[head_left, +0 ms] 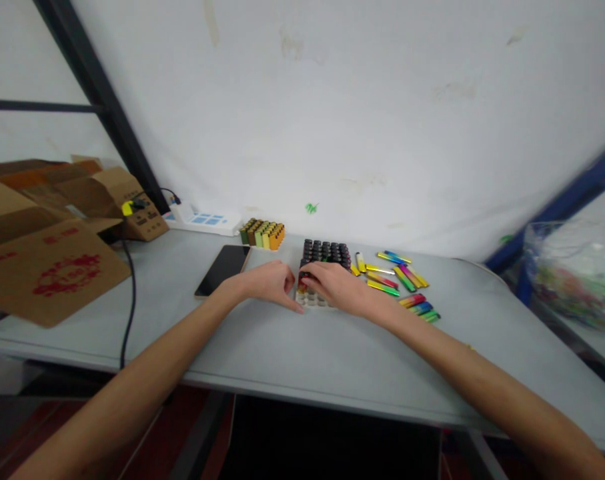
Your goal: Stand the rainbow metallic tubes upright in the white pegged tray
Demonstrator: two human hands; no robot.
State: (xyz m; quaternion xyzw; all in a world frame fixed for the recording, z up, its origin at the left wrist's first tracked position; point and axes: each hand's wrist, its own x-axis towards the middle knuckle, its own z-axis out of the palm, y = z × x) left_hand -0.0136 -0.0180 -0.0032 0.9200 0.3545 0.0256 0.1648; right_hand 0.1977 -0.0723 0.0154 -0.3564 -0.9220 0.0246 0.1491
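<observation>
In front of me stands a white tray with round holes [316, 300], its back rows filled with small upright black-topped pieces [326, 251]. Over its right side reaches my right hand [335, 287], fingers closed on a small red piece with a black top [305, 275] at the tray's left edge. Its lower end is partly hidden. My left hand [271, 283] is beside the tray's left side, thumb stretched toward the front corner and fingers bent, apart from the thumb, holding nothing visible. Loose shiny colored flat sticks [382, 288] lie right of the tray.
A second block of upright yellow, green and orange pieces [263, 235] stands by the wall. A dark phone [223, 270] lies left of my hand. Further left are a power strip [207, 223], a black cable [131, 300] and open cardboard boxes [57, 267]. A clear plastic bag [577, 280] is far right.
</observation>
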